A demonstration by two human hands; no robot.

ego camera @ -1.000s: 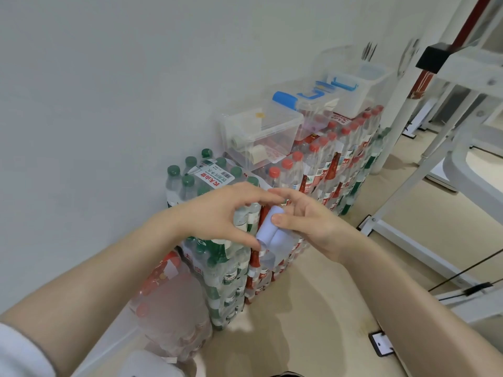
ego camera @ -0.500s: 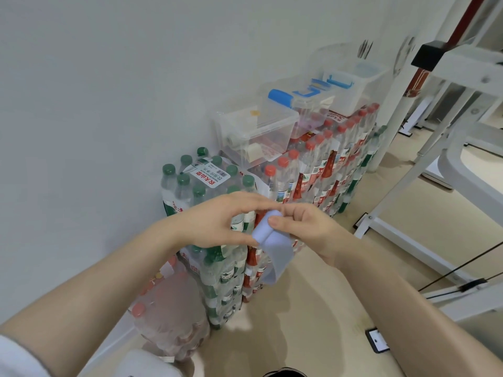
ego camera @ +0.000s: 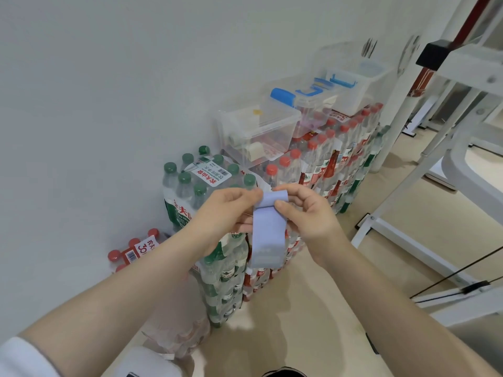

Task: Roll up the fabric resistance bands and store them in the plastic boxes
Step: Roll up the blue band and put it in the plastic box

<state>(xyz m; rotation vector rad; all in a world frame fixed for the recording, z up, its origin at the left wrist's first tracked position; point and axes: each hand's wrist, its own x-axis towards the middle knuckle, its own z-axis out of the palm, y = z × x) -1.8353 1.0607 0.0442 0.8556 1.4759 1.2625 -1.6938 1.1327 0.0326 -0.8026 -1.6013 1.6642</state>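
Observation:
A pale blue fabric resistance band [ego camera: 268, 229] hangs between my hands, its top end curled over and the rest dangling flat. My left hand [ego camera: 226, 210] pinches its upper left edge. My right hand [ego camera: 304, 210] grips the curled top from the right with thumb and fingers. Beyond them, three clear plastic boxes stand on stacked bottle packs: a near one [ego camera: 258, 131] holding pale rolls, a middle one [ego camera: 313, 110] with a blue roll [ego camera: 283, 96] on its rim, and a far one [ego camera: 353, 85] with blue clips.
Shrink-wrapped packs of green-capped [ego camera: 206, 180] and red-capped bottles [ego camera: 334, 159] are stacked against the white wall. A white metal equipment frame [ego camera: 435, 148] stands to the right, with black cables [ego camera: 457, 284] above the beige floor. More red-capped bottles [ego camera: 133, 251] lie low at the left.
The band was a tight small roll between my fingers a second ago; it has since come undone and now hangs long. Both hands have stayed in about the same place.

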